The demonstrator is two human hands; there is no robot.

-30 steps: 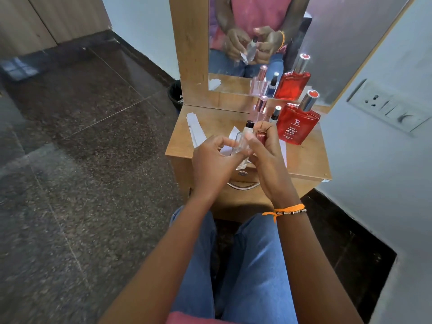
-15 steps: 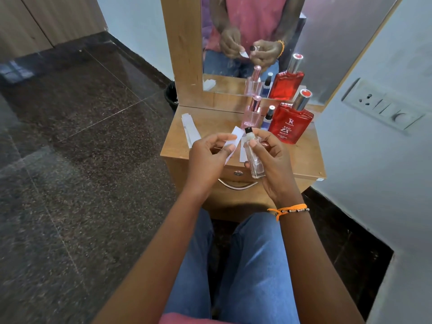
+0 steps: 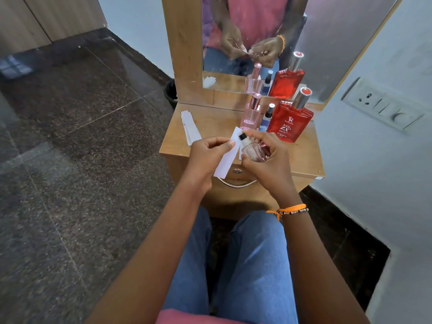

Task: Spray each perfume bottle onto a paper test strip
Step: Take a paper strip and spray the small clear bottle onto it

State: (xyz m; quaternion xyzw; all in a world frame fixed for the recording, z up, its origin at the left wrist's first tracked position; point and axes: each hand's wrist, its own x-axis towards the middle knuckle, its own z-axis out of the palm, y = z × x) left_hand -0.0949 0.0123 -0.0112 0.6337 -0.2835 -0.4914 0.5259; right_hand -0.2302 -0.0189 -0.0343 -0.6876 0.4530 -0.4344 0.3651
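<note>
Small clear bottle (image 3: 253, 150) gripped in right hand (image 3: 268, 157) over near table edge, black nozzle aimed left at paper strip (image 3: 228, 157) pinched in left hand (image 3: 205, 157) — spray apparently underway. Left to spray, likely: pink bottle (image 3: 251, 115), dark-capped vial (image 3: 267, 116), red bottle (image 3: 289, 120), standing far, by mirror. Spare strips (image 3: 190, 126) far left. Nothing blocks.

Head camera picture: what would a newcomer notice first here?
Probably the two hands at the centre: the left hand holds a white paper strip and the right hand grips a small clear bottle beside it. Behind them, the big red bottle stands on the wooden table before the mirror.
</note>
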